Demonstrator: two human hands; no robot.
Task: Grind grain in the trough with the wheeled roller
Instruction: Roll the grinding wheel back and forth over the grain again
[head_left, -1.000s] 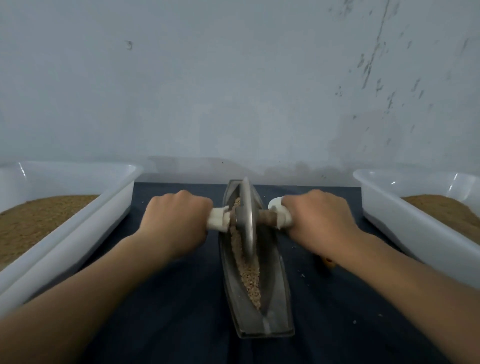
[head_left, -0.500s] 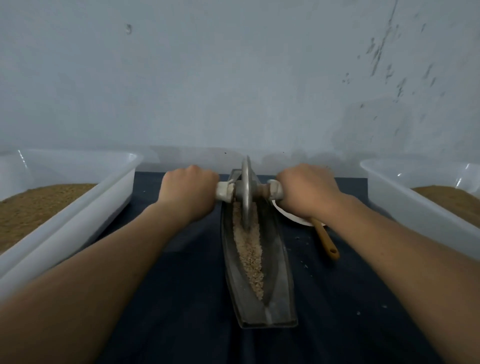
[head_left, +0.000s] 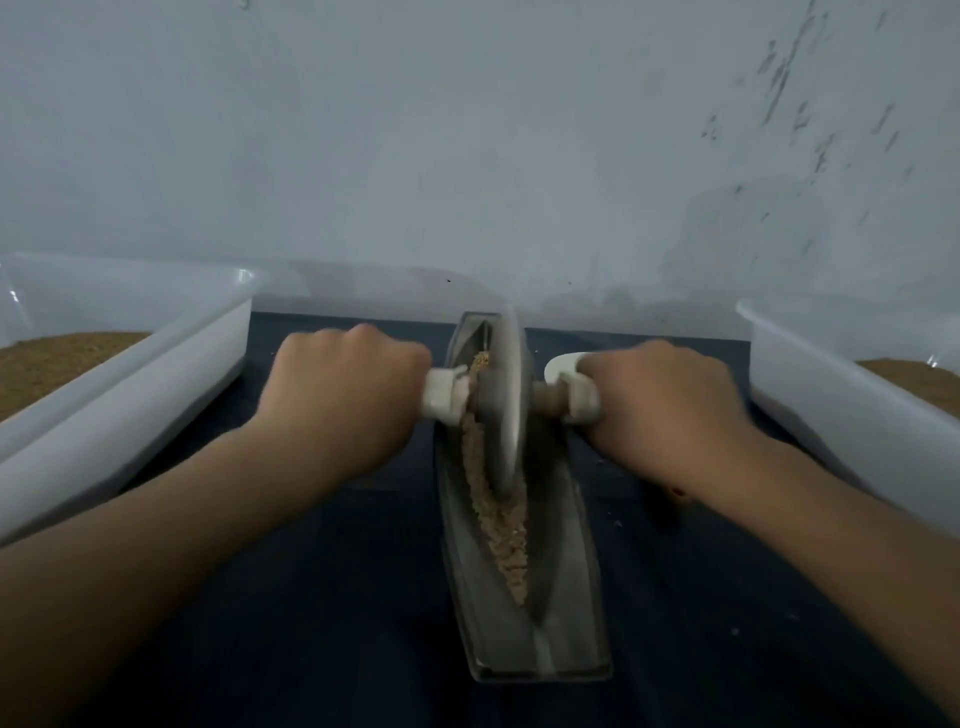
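Clenching the white handles of the roller (head_left: 506, 405), the left hand (head_left: 343, 395) and right hand (head_left: 660, 405) have drawn its metal wheel back from the far tip of the boat-shaped trough (head_left: 566, 571); it stands on the coarse tan grain (head_left: 498, 519) inside. White plastic left bin (head_left: 130, 395) and right bin (head_left: 831, 400) flank the dark cloth (head_left: 311, 623). The right wrist half hides a brown handle (head_left: 678, 493).
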